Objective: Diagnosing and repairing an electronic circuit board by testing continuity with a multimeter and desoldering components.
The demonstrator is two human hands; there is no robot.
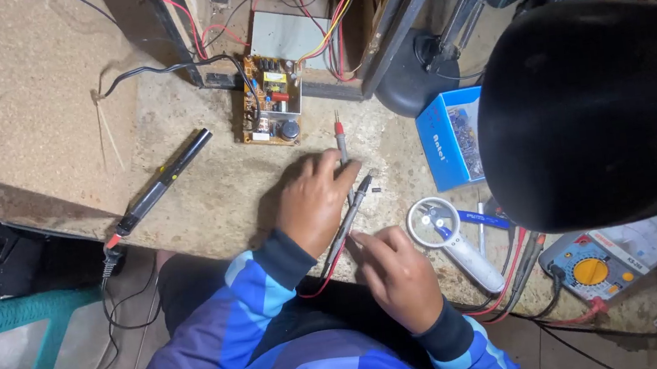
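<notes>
Probes in both hands at the bench's near edge, head view.
Left hand (314, 202) lies on the bench, fingers curled around the red probe (341, 140), whose tip points at the circuit board (271, 100) near the far edge. Right hand (399, 271) pinches the black probe (350, 217) at its rear end. Magnifier (442, 229) lies just right of it; multimeter (601, 265) sits at the near right corner.

workbench (205, 190): rough chipboard | lamp shade (592, 113): glossy black | magnifier (454, 240): smooth white plastic
</notes>
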